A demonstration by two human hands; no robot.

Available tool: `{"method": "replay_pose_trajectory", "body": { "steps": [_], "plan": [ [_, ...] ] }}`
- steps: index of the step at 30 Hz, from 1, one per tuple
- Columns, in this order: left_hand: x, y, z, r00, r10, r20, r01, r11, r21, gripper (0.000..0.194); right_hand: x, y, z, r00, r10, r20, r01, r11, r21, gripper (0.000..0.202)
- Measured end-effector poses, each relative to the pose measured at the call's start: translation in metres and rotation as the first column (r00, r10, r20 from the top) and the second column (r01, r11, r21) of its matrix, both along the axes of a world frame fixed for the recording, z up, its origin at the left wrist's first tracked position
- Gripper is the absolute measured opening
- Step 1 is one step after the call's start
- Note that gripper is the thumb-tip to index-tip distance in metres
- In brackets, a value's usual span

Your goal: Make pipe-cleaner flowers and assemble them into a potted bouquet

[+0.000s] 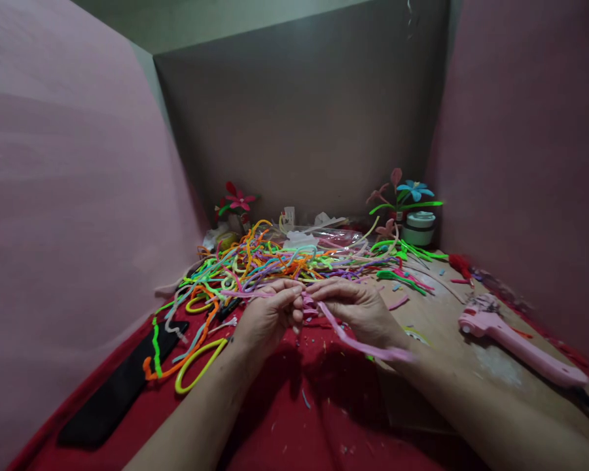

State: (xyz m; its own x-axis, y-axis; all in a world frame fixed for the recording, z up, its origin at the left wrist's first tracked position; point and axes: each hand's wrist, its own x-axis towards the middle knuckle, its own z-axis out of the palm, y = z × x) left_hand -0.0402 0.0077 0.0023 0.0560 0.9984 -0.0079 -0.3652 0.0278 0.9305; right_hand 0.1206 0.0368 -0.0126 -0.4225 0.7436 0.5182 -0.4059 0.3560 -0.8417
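Both of my hands meet over the red cloth, working pink pipe cleaners (341,332) between the fingertips. My left hand (272,311) pinches a pink stem, whose one end runs out to the left above the knuckles. With thumb and fingers closed, my right hand (351,304) grips the same pink bundle. A long pink end hangs from it toward the right wrist, blurred at its tip. Small pink loops show between the hands; how they are twisted is partly hidden by the fingers. Behind the hands lies a tangled heap of colourful pipe cleaners (275,261).
A pink hot glue gun (520,347) rests on the brown board (451,392) at right. Yellow-handled scissors (201,366) and a black flat object (112,392) lie at left. Behind stand pipe-cleaner flowers (415,191) and a mint container (419,229). Pink panels (78,196) rise on both sides.
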Motion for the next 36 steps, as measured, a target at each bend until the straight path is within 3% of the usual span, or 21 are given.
{"method": "replay_pose_trajectory", "body": {
  "steps": [4,7,14,18,22,28,32,36],
  "plan": [
    [0.003,-0.002,0.001,0.999,-0.015,0.039,0.016,1.000,-0.018,0.013,0.000,-0.006,0.003,0.994,-0.108,0.031,0.109,0.994,-0.027,0.009],
    [0.004,-0.003,0.004,0.995,0.034,0.098,-0.033,0.999,-0.005,0.019,0.000,-0.006,0.001,0.993,-0.079,0.088,0.089,0.990,-0.111,0.017],
    [0.005,-0.004,0.005,0.986,0.153,0.058,-0.159,0.981,0.107,0.021,0.001,-0.004,-0.005,0.977,0.197,0.080,-0.172,0.954,-0.247,0.022],
    [0.007,-0.006,0.004,0.999,0.043,-0.004,-0.042,0.989,0.145,0.021,-0.001,-0.002,-0.006,0.936,0.337,0.100,-0.297,0.911,-0.286,0.021],
    [0.010,-0.006,0.003,1.000,0.010,0.015,-0.012,0.991,0.133,0.022,-0.001,-0.001,-0.008,0.906,0.408,0.110,-0.360,0.882,-0.304,0.018],
    [0.009,-0.008,-0.002,0.989,-0.121,-0.089,0.123,0.992,0.019,0.027,0.000,-0.001,-0.013,0.901,0.416,0.122,-0.345,0.860,-0.376,0.020],
    [0.011,-0.009,-0.002,0.987,-0.094,-0.128,0.100,0.994,0.037,0.022,-0.003,-0.003,-0.012,0.918,0.390,0.072,-0.325,0.843,-0.429,0.019],
    [0.014,-0.009,-0.001,0.990,-0.031,-0.134,0.043,0.995,0.088,0.020,-0.006,-0.006,-0.008,0.959,0.283,-0.027,-0.261,0.839,-0.478,0.022]
  ]
}}
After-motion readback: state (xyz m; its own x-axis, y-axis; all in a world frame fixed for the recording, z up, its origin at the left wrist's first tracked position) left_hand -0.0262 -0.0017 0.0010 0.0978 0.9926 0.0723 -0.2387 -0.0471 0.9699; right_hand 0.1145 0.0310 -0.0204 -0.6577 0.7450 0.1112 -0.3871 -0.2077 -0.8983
